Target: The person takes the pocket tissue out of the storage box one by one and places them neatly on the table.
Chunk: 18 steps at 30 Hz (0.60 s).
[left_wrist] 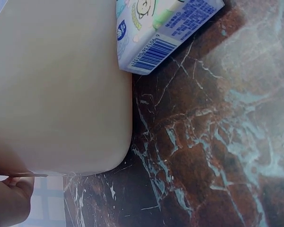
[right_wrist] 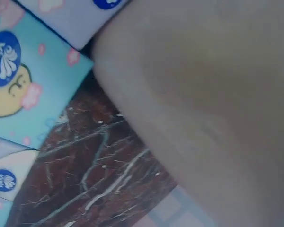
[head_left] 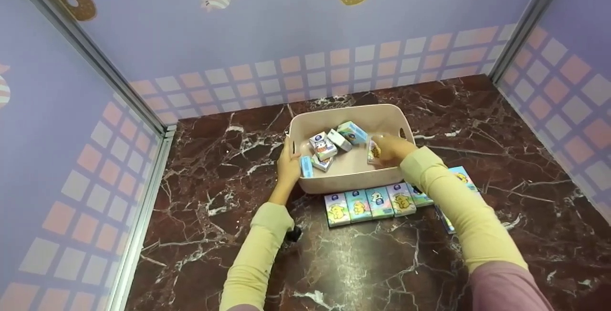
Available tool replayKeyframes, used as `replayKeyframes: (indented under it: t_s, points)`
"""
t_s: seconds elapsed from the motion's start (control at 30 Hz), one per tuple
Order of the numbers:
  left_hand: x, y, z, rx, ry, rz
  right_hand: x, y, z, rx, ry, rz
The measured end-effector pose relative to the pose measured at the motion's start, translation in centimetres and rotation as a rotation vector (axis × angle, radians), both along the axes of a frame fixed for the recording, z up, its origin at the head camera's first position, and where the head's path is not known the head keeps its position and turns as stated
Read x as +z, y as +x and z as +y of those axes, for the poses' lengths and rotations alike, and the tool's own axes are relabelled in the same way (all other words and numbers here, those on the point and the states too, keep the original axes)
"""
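Beige basket (head_left: 351, 180) in left grip (head_left: 289, 166) | right grip (head_left: 395, 149): packet (head_left: 373, 152) at fingers

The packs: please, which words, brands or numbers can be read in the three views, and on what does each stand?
"Vinda": on the blue oval of the turquoise pack, right wrist view; smaller marks beside it are blurred.
Barcode digits and blue print on the pack beside the basket, left wrist view: too small to read surely.
Other packs: unreadable.
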State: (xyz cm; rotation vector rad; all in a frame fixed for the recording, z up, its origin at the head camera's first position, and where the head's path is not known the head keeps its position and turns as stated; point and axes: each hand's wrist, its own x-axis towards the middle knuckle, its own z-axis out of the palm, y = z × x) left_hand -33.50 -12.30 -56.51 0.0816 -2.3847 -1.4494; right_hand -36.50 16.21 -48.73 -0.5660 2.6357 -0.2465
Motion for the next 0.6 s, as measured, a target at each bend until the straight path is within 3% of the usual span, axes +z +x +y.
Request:
replayKeyframes:
  t_s: [0.03, 0.1, 0.2, 0.4, 0.6]
  points:
    - [0.9, 0.6, 0.2, 0.001, 0.015, 0.01, -0.1, 0.0, 0.0, -0.039, -0.012, 0.005]
    - [3.8, 2.2, 0.8, 0.007, 0.007, -0.044, -0.4, -0.1, 0.1, -0.086, -0.027, 0.001]
    - [5.1, 3.1, 1.2, 0.016, -0.019, -0.062, -0.9, -0.1, 0.2, -0.092, -0.021, -0.016]
    - [5.4, 3.2, 1.4, 0.02, -0.023, -0.082, -1.5, -0.4, 0.1, -0.057, 0.06, 0.029]
    - [5.3, 3.2, 1.4, 0.02, 0.004, -0.079, -1.9, -0.7, 0.0, -0.092, 0.021, 0.048]
